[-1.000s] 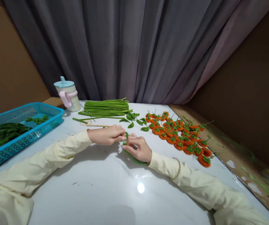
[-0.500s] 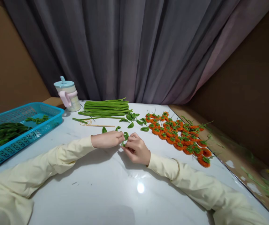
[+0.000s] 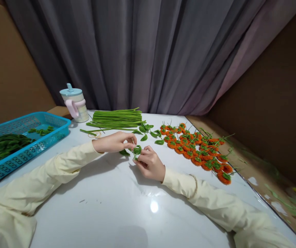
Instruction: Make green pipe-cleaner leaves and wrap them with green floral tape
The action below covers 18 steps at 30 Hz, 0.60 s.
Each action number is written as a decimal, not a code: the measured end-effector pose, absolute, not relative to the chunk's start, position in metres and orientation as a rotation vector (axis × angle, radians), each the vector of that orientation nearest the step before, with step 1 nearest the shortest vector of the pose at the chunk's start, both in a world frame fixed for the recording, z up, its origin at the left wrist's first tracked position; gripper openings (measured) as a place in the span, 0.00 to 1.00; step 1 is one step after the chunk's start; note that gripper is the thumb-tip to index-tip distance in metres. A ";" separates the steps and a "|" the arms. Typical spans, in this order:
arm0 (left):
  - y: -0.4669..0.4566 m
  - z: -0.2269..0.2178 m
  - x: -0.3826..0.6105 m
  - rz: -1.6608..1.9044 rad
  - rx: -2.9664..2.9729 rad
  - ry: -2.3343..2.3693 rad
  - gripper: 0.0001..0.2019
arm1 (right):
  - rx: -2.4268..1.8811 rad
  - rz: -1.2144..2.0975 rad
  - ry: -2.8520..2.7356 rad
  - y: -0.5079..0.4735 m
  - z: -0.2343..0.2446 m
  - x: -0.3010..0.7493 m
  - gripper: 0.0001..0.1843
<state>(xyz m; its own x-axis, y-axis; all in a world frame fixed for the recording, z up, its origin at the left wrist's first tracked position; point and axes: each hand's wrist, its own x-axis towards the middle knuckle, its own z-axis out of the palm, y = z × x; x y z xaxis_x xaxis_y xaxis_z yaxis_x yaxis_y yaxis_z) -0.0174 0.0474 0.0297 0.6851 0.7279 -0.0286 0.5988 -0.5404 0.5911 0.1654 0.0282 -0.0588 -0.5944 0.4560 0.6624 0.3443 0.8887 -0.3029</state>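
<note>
My right hand (image 3: 151, 163) is closed, its thumb and fingertips pinching a small piece of looped green pipe-cleaner leaves (image 3: 137, 150) just above the table. At the upper left edge of that piece, my left hand (image 3: 115, 142) has its thumb and forefinger curled together in a pinch. What lies between those fingertips is too small to make out. Under my left hand, a separate green leaf (image 3: 124, 152) lies on the table. Beyond the hands, several loose green leaves (image 3: 144, 137) are scattered near a bundle of green pipe cleaners (image 3: 117, 118).
Orange pipe-cleaner flowers (image 3: 197, 161) with green backs cover the table's right side. On the left stands a blue basket (image 3: 69, 123) holding dark green pieces. A lidded cup (image 3: 77, 103) with a pink handle is at the back left, a thin orange ring (image 3: 97, 135) nearer.
My left hand has shifted slightly up and left, its forefinger now arched, and it hides the wooden stick. My right hand has hardly moved and keeps hold of the green leaves.
</note>
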 end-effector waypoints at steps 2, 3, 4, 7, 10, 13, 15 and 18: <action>0.046 0.030 -0.017 0.237 2.380 0.987 0.10 | -0.579 0.191 -2.253 0.028 -0.059 0.165 0.19; 0.045 0.029 -0.016 0.215 2.399 0.971 0.10 | -0.580 0.197 -2.248 0.028 -0.059 0.165 0.18; 0.044 0.027 -0.015 0.206 2.413 0.952 0.09 | -0.580 0.202 -2.242 0.028 -0.059 0.165 0.18; 0.044 0.024 -0.012 0.227 2.444 0.875 0.08 | -0.557 0.213 -2.230 0.028 -0.057 0.165 0.17; 0.045 0.023 -0.012 0.249 2.434 0.821 0.07 | -0.510 0.217 -2.215 0.028 -0.056 0.165 0.17; 0.045 0.019 -0.010 0.293 2.372 0.828 0.08 | -0.524 0.202 -2.210 0.027 -0.057 0.165 0.17; 0.044 0.015 -0.007 0.351 2.335 0.869 0.09 | -0.580 0.176 -2.215 0.026 -0.058 0.165 0.18; 0.042 0.008 -0.003 0.466 2.324 0.922 0.10 | -0.714 0.103 -2.250 0.026 -0.059 0.165 0.18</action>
<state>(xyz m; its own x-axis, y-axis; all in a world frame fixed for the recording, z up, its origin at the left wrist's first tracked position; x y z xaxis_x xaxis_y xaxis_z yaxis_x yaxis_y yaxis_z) -0.0034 0.0419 0.0079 0.6985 0.7084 0.1012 0.5021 -0.5859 0.6361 0.1648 0.0263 -0.0587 -0.5552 0.5231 0.6466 0.4621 0.8404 -0.2832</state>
